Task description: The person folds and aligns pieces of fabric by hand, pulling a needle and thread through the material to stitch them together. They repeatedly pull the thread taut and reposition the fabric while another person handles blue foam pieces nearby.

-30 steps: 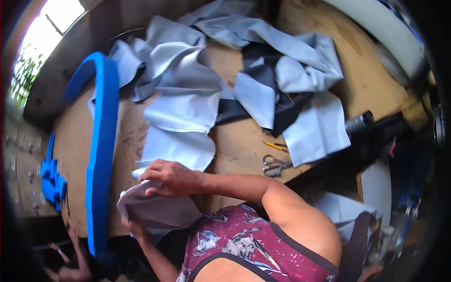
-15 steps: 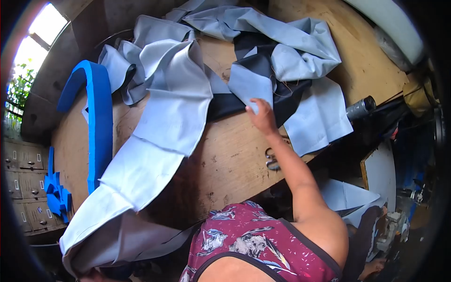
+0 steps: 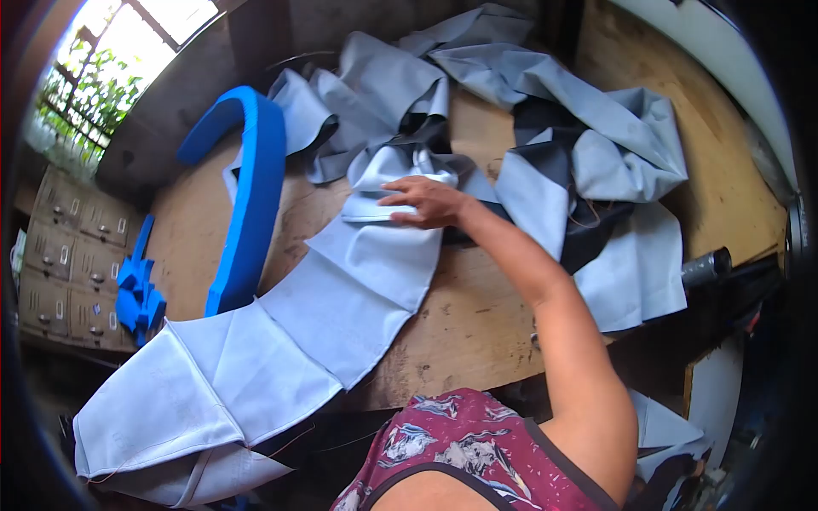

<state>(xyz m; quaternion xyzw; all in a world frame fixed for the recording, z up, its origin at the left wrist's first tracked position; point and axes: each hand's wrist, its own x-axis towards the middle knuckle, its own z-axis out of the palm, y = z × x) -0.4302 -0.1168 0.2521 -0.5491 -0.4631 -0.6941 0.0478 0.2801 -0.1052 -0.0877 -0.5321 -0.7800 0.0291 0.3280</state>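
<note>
My right hand (image 3: 424,203) rests on the upper end of a long, pale grey sewn fabric strip (image 3: 294,311). Its fingers are stretched out and somewhat spread, pressing on a bunched fold. From there the strip curves down to the left, its seams dividing it into panels, and hangs over the table's front edge. Loose threads trail from the lower end. My left hand is out of sight. Just left of the strip stands a curved blue foam piece (image 3: 266,170).
More grey fabric (image 3: 626,166) with black parts lies crumpled across the back and right of the wooden table (image 3: 477,294). A dark cylinder (image 3: 705,266) sits at the right edge. Blue foam scraps (image 3: 139,294) are at the left, before metal lockers (image 3: 68,255).
My right hand has moved left from the grey and black fabric onto the strip. The strip's lower part now lies flatter and more spread out. The view has shifted left.
</note>
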